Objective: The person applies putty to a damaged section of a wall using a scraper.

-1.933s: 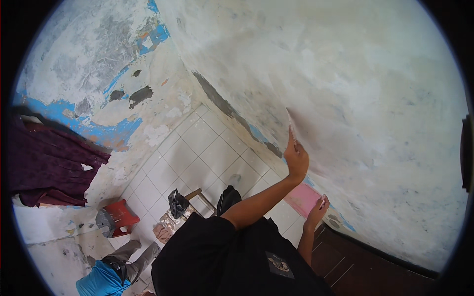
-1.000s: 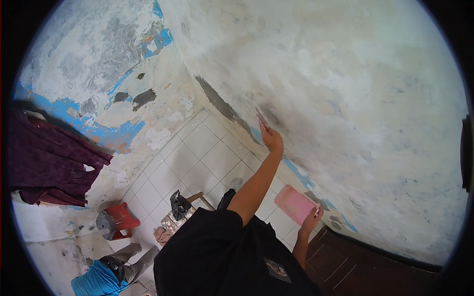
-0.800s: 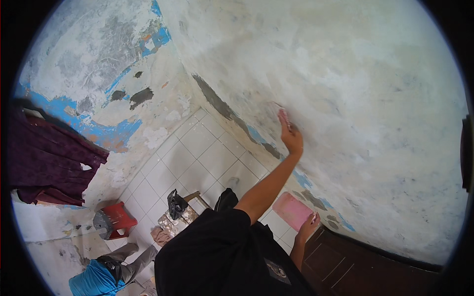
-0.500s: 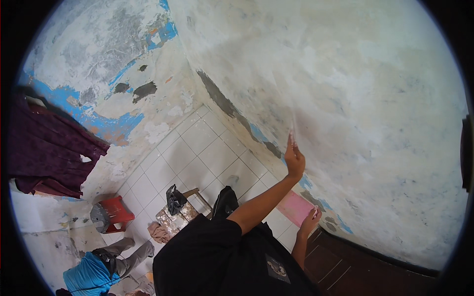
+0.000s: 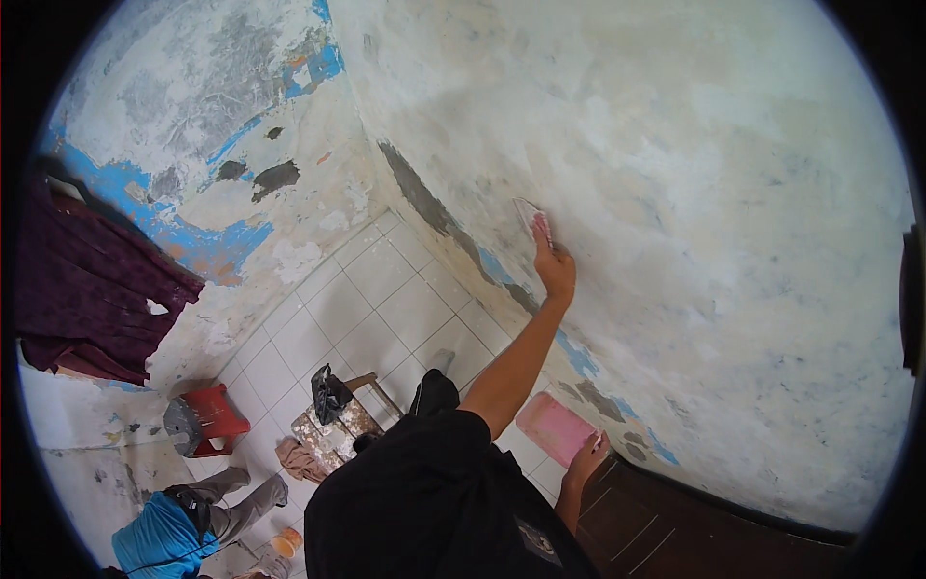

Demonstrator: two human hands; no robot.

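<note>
My left hand [image 5: 557, 274] is closed around a flat putty spreader [image 5: 536, 221], whose blade is against or very near the patchy whitish wall [image 5: 694, 232]. Lower down, my right hand [image 5: 585, 457] grips the end of a pink rectangular board [image 5: 557, 428], held flat beside the foot of the wall. Some of its fingers are hidden by the board. Smears of pale paste show on the spreader. Along the wall's lower edge run bare grey patches [image 5: 422, 189] and strips of blue paint [image 5: 577, 355].
A paint-spattered wooden stool [image 5: 333, 439] with a black plastic bag [image 5: 330, 394] stands on the tiled floor [image 5: 386, 289]. Further left are a red plastic stool [image 5: 220, 422] and a person in blue [image 5: 159, 537]. Dark brown furniture [image 5: 666, 526] borders the lower right; purple cloth [image 5: 92, 285] hangs left.
My left hand has moved up and left along the wall with the spreader, its blade now seen more broadside. The pink board has shifted slightly left and down in view.
</note>
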